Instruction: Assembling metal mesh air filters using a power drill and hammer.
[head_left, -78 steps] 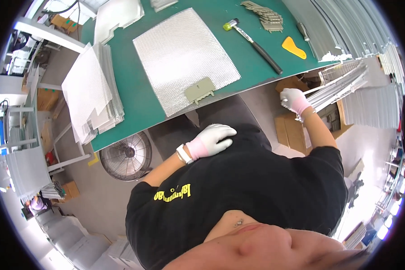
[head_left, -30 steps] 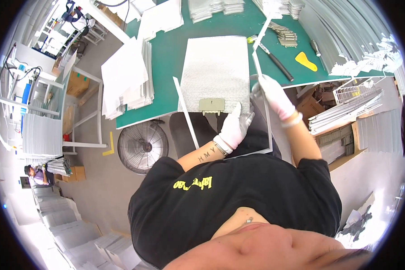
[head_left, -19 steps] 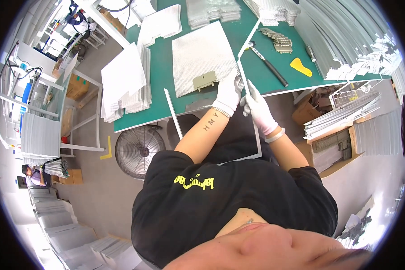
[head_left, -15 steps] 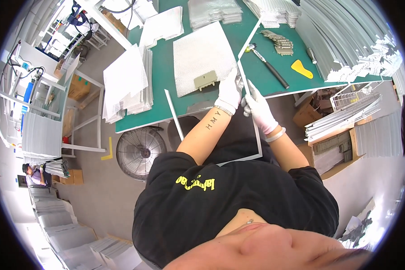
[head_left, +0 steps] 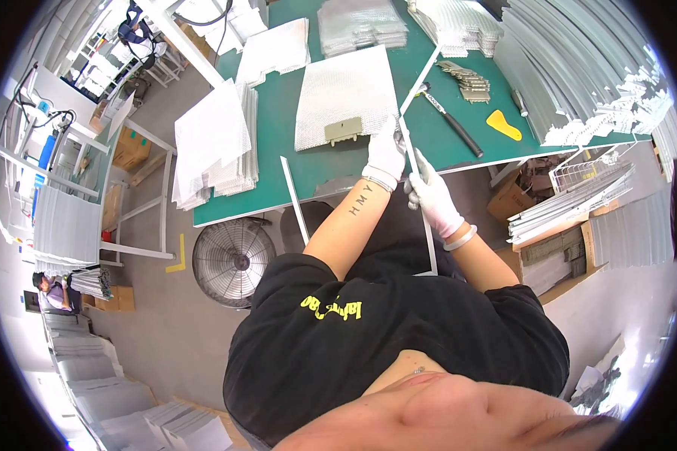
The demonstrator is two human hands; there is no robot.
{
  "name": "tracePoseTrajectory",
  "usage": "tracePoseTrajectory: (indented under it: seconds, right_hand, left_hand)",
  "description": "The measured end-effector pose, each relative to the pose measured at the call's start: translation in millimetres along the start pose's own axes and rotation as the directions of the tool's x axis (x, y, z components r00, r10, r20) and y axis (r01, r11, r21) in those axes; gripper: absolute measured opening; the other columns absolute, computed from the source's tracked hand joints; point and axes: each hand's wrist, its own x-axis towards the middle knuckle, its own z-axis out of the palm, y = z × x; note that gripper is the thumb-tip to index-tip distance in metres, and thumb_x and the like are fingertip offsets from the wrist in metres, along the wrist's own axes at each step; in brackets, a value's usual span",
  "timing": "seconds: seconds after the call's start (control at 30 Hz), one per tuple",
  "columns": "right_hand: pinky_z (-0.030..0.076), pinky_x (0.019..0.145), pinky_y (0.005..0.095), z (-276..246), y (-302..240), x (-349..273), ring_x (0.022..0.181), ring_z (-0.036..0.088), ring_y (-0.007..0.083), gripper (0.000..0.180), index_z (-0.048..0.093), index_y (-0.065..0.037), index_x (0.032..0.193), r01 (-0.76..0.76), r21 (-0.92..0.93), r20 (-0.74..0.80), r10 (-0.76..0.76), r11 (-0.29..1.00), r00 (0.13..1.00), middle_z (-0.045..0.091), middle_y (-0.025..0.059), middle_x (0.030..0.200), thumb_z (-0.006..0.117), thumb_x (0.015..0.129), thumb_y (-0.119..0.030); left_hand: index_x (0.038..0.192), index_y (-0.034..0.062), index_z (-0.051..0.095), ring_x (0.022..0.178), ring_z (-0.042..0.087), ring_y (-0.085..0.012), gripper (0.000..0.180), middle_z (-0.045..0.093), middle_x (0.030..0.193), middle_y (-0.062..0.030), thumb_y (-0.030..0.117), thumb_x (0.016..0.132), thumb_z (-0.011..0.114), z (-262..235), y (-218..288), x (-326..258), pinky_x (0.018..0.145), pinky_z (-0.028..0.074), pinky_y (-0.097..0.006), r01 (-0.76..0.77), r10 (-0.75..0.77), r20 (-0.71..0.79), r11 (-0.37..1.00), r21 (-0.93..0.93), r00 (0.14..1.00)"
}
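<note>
A thin white frame of narrow strips [head_left: 430, 244] spans from the table edge to my lap. My left hand [head_left: 387, 152], in a white glove, is closed on its long side near an upper corner. Lower on the same strip, my right hand [head_left: 433, 197], also gloved, grips it with curled fingers. Another strip [head_left: 423, 75] slants away from that corner over the table, and one more strip [head_left: 294, 197] stands left of my left forearm. Just beyond my left hand lies a white mesh sheet [head_left: 346, 90] with a tan clip plate [head_left: 343, 131] at its near edge.
On the green table [head_left: 278, 135] lie a hammer [head_left: 459, 131], a yellow scraper [head_left: 504, 125], a stack of tan plates [head_left: 470, 81] and mesh stacks [head_left: 229, 150]. Long strips [head_left: 579, 68] are piled at right. A floor fan [head_left: 235, 263] stands at left, cartons [head_left: 564, 263] at right.
The frame has shifted toward me, and its near crossbar is now mostly out of sight against my shirt. Both hands keep their grip, and my right hand sits slightly lower.
</note>
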Motion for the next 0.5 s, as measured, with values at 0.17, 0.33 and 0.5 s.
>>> tracePoseTrajectory:
  seconds: [0.17,0.33,0.5]
  right_hand:
    - [0.037,0.051,0.021,2.6,0.3,3.2,0.055,0.038,0.0054,0.061,0.02,-0.017,0.161,0.012,0.045,-0.002,-0.012,0.999,1.0,0.051,0.0024,0.082,0.044,0.105,-0.012]
    - [0.037,0.05,0.0212,-2.0,-4.5,11.4,0.053,0.038,0.0058,0.061,0.02,-0.016,0.161,0.047,-0.041,0.046,-0.045,0.998,0.998,0.052,0.0029,0.083,0.044,0.105,-0.013]
    - [0.039,0.048,0.0218,5.9,-17.6,25.7,0.05,0.039,0.0061,0.057,0.026,-0.015,0.159,0.073,-0.055,0.049,-0.071,0.996,0.996,0.052,0.0023,0.078,0.044,0.105,-0.017]
  left_hand:
    - [0.108,0.0045,0.066,0.083,0.065,-0.0157,0.014,0.068,0.095,-0.0044,0.015,0.1,0.062,-1.2,0.3,-3.9,0.072,0.055,-0.029,-0.054,0.052,0.029,0.995,0.085,0.998]
    - [0.106,0.0053,0.067,0.08,0.065,-0.0148,0.014,0.068,0.092,-0.0043,0.018,0.1,0.062,14.4,4.2,-10.9,0.07,0.055,-0.028,-0.021,0.021,0.002,0.996,0.085,1.0]
    - [0.111,0.0063,0.064,0.086,0.062,-0.0181,0.021,0.065,0.096,-0.0053,0.024,0.103,0.057,19.8,10.9,-17.6,0.08,0.053,-0.032,0.018,-0.012,-0.034,0.981,0.192,0.999]
